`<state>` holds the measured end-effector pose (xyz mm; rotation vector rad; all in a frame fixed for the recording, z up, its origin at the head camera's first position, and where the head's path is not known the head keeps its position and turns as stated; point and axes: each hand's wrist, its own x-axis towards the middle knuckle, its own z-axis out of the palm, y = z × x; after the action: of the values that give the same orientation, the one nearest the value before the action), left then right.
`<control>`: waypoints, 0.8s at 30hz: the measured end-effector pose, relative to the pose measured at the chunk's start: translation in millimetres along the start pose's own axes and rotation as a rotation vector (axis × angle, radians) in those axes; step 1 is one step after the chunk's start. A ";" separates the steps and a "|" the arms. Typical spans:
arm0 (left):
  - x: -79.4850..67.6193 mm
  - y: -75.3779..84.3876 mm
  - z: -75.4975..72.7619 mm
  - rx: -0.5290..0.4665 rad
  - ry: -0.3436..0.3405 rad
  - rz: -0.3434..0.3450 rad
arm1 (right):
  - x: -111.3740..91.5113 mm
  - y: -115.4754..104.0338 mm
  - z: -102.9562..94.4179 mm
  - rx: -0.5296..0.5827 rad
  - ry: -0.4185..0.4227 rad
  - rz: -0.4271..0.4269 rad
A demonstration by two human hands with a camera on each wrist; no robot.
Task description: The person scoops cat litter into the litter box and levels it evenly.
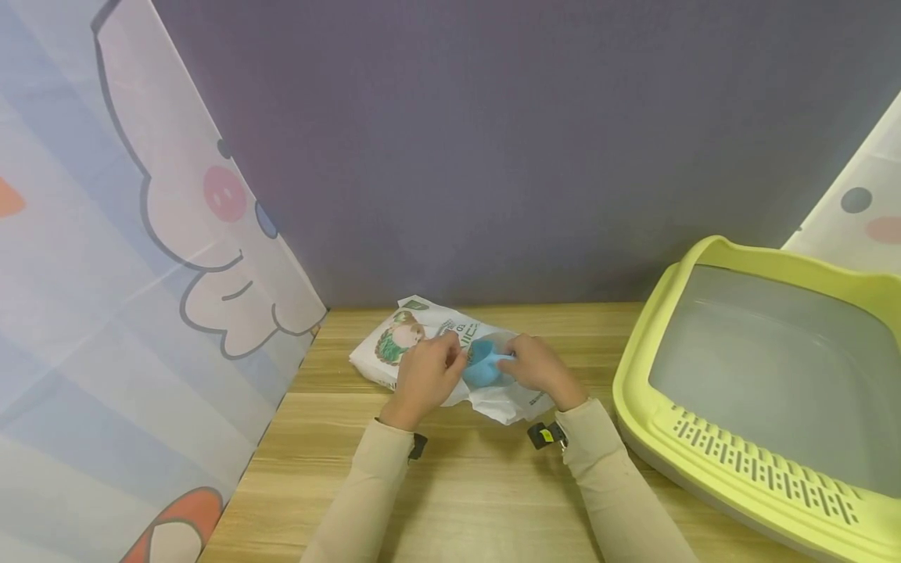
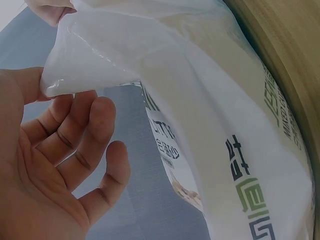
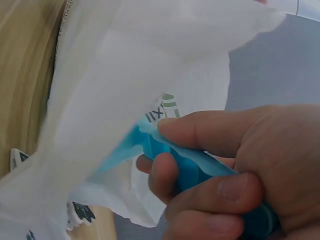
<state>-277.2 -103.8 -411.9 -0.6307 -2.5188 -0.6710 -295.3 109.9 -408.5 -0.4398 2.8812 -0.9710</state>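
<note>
While the fingers of the left hand (image 1: 428, 377) pinch the litter bag (image 2: 215, 130) on the bench (image 1: 486, 493), those of the right hand (image 1: 538, 366) grip the blue scoop (image 1: 482, 366) at the bag's mouth.

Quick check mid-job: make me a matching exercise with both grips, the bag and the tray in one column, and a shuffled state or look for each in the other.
Column 1
1. left grip
2. right grip
3. white bag
4. tray

Column 2
A. yellow-green rim, grey inside
B. holding the blue scoop
C. printed, lying on the wooden table
D. pinching the bag's edge

Pairs: 1-D, 2-B, 3-C, 4-A
</note>
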 end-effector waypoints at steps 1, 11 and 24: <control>0.0 0.0 -0.1 -0.002 0.000 0.000 | 0.6 0.6 0.7 -0.003 0.001 -0.005; -0.5 -0.6 -0.3 0.001 0.001 0.003 | 3.4 1.2 4.6 -0.002 0.018 -0.041; -0.2 -1.4 -0.5 -0.002 -0.001 0.002 | 6.3 6.2 7.0 0.023 0.010 -0.078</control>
<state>-277.6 -105.2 -412.1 -0.6340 -2.5182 -0.6723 -301.7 108.7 -417.7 -0.5506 2.8783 -1.0188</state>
